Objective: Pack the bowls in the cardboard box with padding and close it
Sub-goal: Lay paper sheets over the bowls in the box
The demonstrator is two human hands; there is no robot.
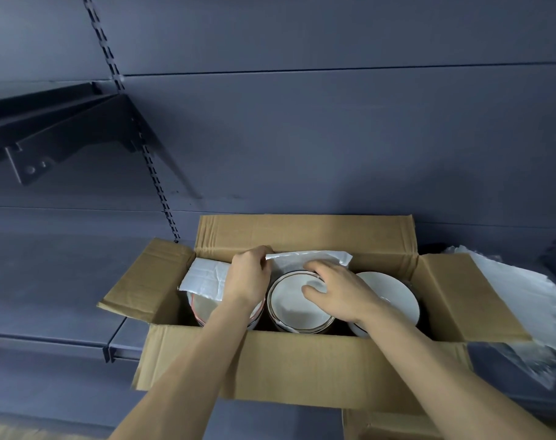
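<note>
An open cardboard box stands on a dark shelf with all flaps up or out. Inside are three stacks of white bowls: a left stack half under white foam padding, a brown-rimmed middle stack, and a right stack. My left hand pinches the edge of the padding sheet near the back wall of the box. My right hand lies over the middle stack, fingers spread, touching the padding sheet behind it.
More white foam sheets lie on the shelf to the right of the box, partly under its right flap. A dark shelf bracket juts out at upper left. Another piece of cardboard shows at the bottom edge.
</note>
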